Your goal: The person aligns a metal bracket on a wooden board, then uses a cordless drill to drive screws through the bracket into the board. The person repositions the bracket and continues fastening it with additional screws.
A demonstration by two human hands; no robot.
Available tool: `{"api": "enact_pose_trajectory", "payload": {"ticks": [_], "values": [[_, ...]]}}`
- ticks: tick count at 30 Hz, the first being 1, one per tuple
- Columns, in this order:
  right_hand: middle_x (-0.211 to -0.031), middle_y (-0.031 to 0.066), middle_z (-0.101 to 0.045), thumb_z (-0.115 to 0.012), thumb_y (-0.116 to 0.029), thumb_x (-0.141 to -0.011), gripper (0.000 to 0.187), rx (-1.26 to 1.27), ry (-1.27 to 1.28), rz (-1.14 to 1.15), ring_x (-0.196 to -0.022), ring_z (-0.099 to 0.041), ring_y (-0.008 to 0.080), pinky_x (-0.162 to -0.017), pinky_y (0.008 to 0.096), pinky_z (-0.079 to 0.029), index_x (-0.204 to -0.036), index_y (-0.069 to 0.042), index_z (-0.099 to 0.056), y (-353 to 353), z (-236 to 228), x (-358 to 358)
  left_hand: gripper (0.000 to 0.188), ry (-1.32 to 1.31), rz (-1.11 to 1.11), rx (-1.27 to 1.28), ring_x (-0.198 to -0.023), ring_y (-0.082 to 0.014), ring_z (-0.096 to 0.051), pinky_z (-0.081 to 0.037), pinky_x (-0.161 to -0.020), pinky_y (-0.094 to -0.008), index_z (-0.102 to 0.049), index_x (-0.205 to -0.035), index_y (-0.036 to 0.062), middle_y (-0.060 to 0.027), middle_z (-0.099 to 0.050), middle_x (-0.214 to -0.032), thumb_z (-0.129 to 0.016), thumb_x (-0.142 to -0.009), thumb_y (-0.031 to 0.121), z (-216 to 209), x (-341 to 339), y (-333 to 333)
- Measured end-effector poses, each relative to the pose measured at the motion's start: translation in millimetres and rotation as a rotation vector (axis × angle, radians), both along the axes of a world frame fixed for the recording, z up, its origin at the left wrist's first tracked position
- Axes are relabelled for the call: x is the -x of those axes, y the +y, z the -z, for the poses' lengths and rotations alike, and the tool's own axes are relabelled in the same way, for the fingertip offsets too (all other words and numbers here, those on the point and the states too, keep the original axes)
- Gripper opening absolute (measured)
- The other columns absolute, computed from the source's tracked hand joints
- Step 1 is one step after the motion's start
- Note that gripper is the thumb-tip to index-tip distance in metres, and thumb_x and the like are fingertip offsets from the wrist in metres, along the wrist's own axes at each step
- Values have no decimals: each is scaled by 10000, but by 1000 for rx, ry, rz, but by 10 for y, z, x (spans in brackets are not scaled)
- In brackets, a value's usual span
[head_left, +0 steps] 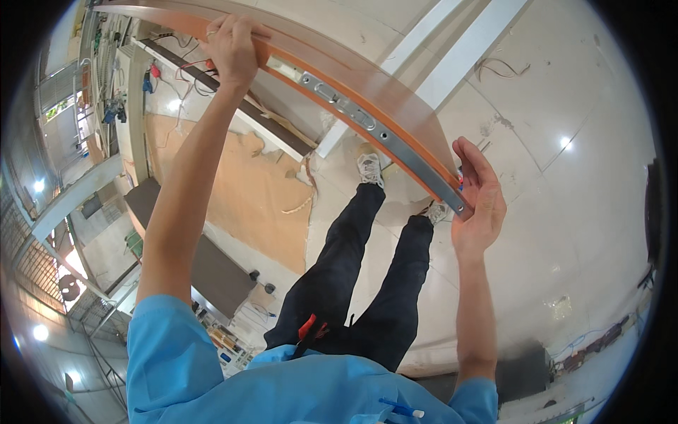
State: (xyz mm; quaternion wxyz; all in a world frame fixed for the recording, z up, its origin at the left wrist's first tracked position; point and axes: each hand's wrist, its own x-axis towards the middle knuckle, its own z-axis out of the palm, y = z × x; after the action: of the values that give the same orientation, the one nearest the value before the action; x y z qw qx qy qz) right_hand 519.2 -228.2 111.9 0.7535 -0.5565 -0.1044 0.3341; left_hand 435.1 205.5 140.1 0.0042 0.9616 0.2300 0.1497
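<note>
A brown door panel [339, 60] with an orange edge stands tilted across the upper middle. A long grey metal lock faceplate [381, 138] sits along that edge, with a latch part and holes in it. Beside its upper end is a pale cut-out slot. My left hand [233, 49] is closed over the door's edge, above the lock. At the faceplate's lower end, my right hand [480, 201] rests its palm, fingers stretched out past the edge. Something small, red and blue, shows between that hand and the door; I cannot make out what it is.
White beams [466, 53] lie on the tiled floor beyond the door. A torn brown sheet [233, 191] covers the floor to my left, near a dark board [219, 275] and a long panel [233, 106]. Cables [501, 68] lie about. Metal racks [67, 205] stand far left.
</note>
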Motion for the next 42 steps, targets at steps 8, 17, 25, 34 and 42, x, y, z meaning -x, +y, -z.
{"api": "enact_pose_trajectory", "payload": {"ticks": [8,17,25,34,42], "values": [[-1402,280,-564,-161,-789,-992,1073,5,100,-260,-1344,-524,352,-1183,449,-324,-1427,139,-480,-148,-51,-178,546,305,146,-30,-984,-320,-655,-353,-1052,-491,-787,-854,108,-47,-756,-871,-406,-1034,455,-275,-93,93],[-1277,298,-657,-157,-808,-979,1108,34,-55,-284,-1282,-583,416,-1145,527,-380,-1129,160,-675,-81,-56,-67,441,199,257,236,-702,-292,-619,-452,-741,-397,-748,-720,108,-53,-674,-678,-530,-974,394,-228,57,198],[-1166,274,-670,-198,-785,-990,1010,117,-99,-231,-1169,-631,386,-1087,550,-443,-967,117,-651,-37,-69,64,388,186,284,228,-683,-272,-592,-430,-719,-365,-732,-697,141,-18,-637,-654,-533,-960,347,-289,111,118],[-976,171,-571,-253,-757,-1006,840,74,-177,-131,-908,-553,259,-1023,537,-478,-862,18,-542,190,-14,154,338,186,283,172,-742,-259,-629,-418,-725,-353,-702,-746,83,-35,-702,-751,-470,-946,226,-268,165,97],[-952,132,-507,-291,-748,-1008,770,151,-156,-117,-898,-495,236,-1035,529,-455,-843,-19,-478,247,-64,182,291,193,374,165,-700,-253,-597,-417,-720,-361,-700,-751,97,-37,-693,-741,-490,-915,216,-305,138,79]]}}
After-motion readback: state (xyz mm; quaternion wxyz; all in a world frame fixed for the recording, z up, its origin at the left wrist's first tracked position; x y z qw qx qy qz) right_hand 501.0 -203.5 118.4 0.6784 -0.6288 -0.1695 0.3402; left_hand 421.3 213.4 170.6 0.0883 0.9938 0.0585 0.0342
